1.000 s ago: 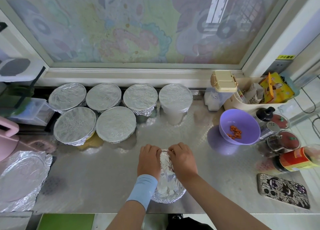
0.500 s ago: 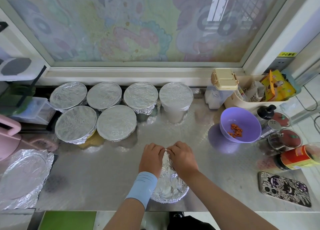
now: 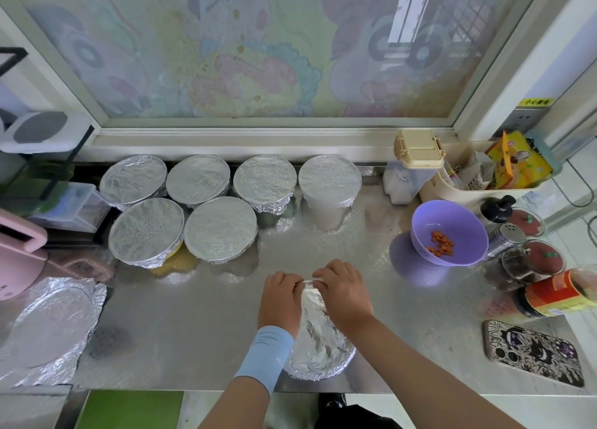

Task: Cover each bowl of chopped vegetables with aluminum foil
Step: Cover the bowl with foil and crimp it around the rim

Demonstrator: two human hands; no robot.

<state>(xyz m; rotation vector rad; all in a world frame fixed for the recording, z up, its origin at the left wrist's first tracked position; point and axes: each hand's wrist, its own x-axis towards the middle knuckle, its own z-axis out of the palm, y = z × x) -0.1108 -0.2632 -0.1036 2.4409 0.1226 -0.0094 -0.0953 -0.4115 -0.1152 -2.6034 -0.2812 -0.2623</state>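
Observation:
A bowl wrapped in crinkled aluminium foil (image 3: 318, 341) stands near the front edge of the steel counter (image 3: 181, 315). My left hand (image 3: 281, 299) and my right hand (image 3: 344, 291) lie over its far half, fingers curled down on the foil at the far rim, fingertips almost touching. Most of the foil top is hidden under my hands. Several foil-covered bowls (image 3: 219, 228) stand in two rows at the back left. A purple bowl (image 3: 458, 225) with chopped carrot pieces (image 3: 441, 243) is uncovered at the right.
A loose shaped foil sheet (image 3: 48, 325) lies at the front left. Spice jars (image 3: 546, 257), a red-labelled jar (image 3: 555, 293) and a patterned phone (image 3: 533, 352) occupy the right side. A beige-lidded container (image 3: 416, 157) and a cream basket (image 3: 478, 176) stand by the window ledge. A pink appliance (image 3: 16, 257) sits far left.
My hands have barely shifted on the foil-covered bowl; the fingertips have drawn slightly closer together at its far rim.

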